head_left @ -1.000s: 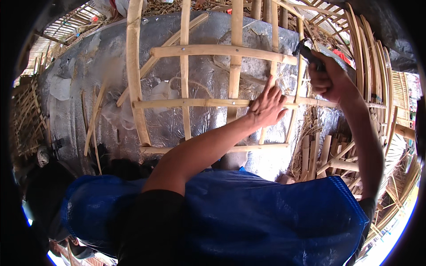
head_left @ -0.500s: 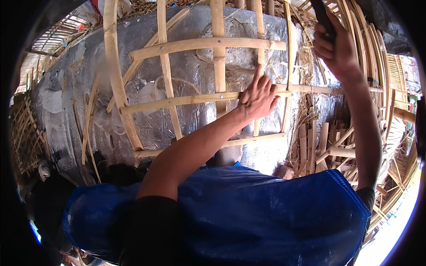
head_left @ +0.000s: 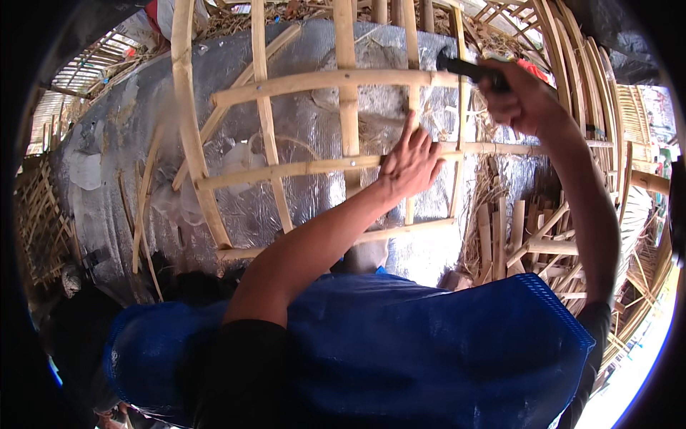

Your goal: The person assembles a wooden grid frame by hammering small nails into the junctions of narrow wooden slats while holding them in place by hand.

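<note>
A lattice of pale bamboo strips, with nail heads at several crossings, lies before me. My left hand rests on the right part of the middle crosspiece. Its index finger stretches along an upright strip, its thumb stands apart, and the other fingers are bent. My right hand is wrapped round the black handle of a hammer. The hammer's dark head is just above the right end of the upper crosspiece; whether they touch, I cannot tell.
Under the lattice lies a silvery foil sheet, with a rough grey slab beneath the upper strips. Cut bamboo pieces are piled at right, beside long bamboo poles. A blue plastic apron covers my lap.
My right hand has swung the hammer down and left, from the top right to the upper crosspiece's end. My left hand stays nearly in place; the whole view has shifted slightly.
</note>
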The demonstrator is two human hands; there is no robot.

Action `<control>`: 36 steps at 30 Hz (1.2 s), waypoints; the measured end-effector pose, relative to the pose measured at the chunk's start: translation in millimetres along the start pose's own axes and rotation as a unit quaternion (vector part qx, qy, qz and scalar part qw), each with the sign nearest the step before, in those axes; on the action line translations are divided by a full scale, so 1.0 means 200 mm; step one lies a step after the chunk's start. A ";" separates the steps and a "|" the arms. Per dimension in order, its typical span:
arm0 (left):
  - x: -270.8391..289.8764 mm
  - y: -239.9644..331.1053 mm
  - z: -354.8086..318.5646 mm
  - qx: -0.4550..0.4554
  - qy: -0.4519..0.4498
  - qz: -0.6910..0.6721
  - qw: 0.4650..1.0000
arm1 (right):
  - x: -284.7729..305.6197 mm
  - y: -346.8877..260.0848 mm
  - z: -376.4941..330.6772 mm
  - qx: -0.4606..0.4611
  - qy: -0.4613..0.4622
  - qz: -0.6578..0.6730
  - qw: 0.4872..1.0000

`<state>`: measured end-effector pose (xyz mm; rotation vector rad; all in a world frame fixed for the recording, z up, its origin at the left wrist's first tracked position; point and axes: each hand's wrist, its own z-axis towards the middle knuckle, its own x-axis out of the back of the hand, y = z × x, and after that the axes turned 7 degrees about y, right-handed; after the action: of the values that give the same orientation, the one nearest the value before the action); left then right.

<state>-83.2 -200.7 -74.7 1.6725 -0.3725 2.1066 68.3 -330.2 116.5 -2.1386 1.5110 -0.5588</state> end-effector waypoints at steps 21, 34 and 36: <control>-0.01 -0.01 0.05 0.000 0.033 -0.005 0.999 | -0.04 -0.08 0.11 0.231 0.145 -0.504 0.820; 0.53 -0.79 0.50 0.402 0.142 -0.114 0.897 | -0.03 0.23 0.09 0.294 0.279 -0.320 0.857; 0.43 -0.99 0.54 0.450 0.072 -0.207 0.866 | -0.02 0.27 0.06 0.323 0.300 -0.249 0.862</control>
<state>88.2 -64.0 25.2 1.7640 1.0915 2.1451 31.9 -340.2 74.4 -1.8439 0.7794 -1.7657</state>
